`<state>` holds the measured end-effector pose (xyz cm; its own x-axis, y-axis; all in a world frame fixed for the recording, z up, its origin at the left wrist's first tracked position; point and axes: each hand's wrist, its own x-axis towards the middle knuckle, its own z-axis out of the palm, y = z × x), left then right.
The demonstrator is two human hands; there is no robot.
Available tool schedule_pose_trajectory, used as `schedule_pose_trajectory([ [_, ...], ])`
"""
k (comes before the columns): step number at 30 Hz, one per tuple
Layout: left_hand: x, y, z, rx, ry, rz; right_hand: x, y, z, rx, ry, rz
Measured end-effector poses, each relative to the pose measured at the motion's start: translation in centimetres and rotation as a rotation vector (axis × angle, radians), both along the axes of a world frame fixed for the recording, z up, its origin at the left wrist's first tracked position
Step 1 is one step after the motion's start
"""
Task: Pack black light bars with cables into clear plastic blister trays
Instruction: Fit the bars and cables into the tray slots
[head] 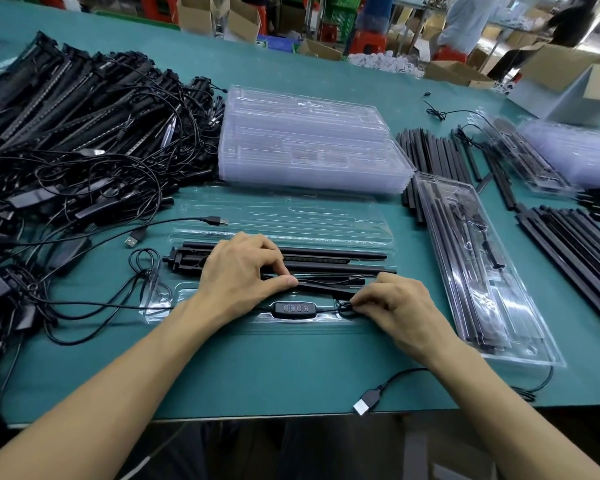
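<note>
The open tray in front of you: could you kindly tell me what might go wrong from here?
The cable loop pinched by the right hand could spring out of the tray and get trapped at closing. Beyond the controller, its lead runs left towards the tangled pile, so a tug may drag neighbours.

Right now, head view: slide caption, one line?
Left hand holds light bars in the open blister tray; right hand pinches the controller cable.

Light bars (333, 255) mid-section hidden under left hand (238, 271).
</note>
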<state>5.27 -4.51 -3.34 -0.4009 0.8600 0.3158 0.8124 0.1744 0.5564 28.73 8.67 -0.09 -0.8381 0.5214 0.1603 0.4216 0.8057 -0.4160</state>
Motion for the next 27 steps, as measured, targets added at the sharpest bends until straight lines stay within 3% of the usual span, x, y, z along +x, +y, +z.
schedule_pose_trajectory([
  [4, 0.0, 0.0, 0.0, -0.012, 0.003, 0.006, 0.2, 0.2, 0.2, -0.083, 0.038, -0.076],
  [13, 0.3, -0.3, 0.3, 0.012, 0.018, -0.001, -0.1, 1.1, 1.7, -0.247, -0.162, -0.104],
  [22, 1.4, 0.0, 1.3, -0.009, 0.225, -0.014, -0.6, 1.1, 2.2, -0.321, -0.168, -0.184],
  [27, 5.2, 2.0, 2.4, -0.054, 0.265, -0.317, -0.7, 1.9, 2.5, -0.367, -0.181, -0.202],
])
